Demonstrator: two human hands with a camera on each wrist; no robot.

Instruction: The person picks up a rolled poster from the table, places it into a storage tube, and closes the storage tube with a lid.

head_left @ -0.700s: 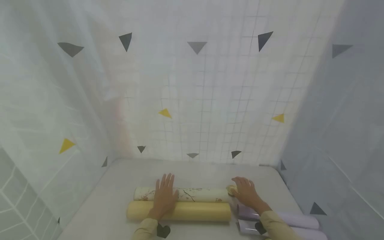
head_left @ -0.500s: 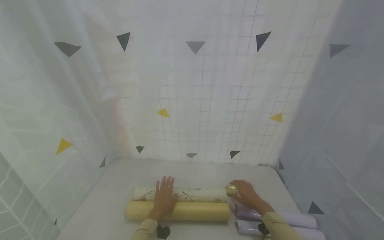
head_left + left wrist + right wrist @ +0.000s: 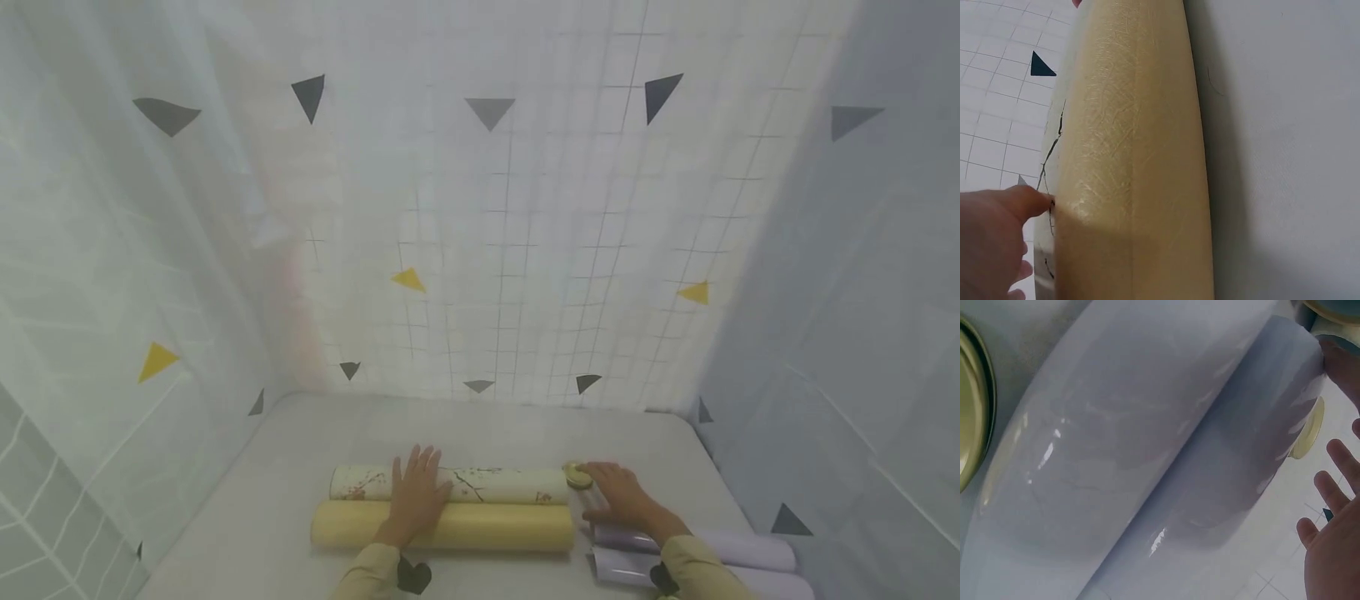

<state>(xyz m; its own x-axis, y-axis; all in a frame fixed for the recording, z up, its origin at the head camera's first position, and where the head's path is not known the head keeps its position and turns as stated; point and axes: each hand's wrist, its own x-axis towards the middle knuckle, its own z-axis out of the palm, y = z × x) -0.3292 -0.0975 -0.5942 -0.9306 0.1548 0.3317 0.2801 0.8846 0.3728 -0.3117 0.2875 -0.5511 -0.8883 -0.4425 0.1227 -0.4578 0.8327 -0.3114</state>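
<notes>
My left hand [image 3: 416, 496] lies across a white wallpaper roll [image 3: 510, 485] printed with blossom branches, its fingers straight. A yellow wallpaper roll [image 3: 495, 528] lies right against it on the near side, under my wrist. At the right end of the white roll sits a round gold lid-like disc [image 3: 577, 475]. My right hand [image 3: 626, 496] has its fingers spread, with fingertips right at the disc. In the right wrist view its thumb [image 3: 1341, 369] is at the end of a glossy lavender roll [image 3: 1229, 437].
A second lavender roll [image 3: 626, 567] lies alongside the first at the front right, partly under my sleeve. Another gold disc [image 3: 969, 406] shows beside it in the right wrist view. White sheeting with triangle prints [image 3: 487, 250] surrounds the white tabletop [image 3: 247, 508].
My right hand has let go of the gold disc and spread its fingers. The disc, tilted toward me before, now lies flatter. My left hand stays on the white roll.
</notes>
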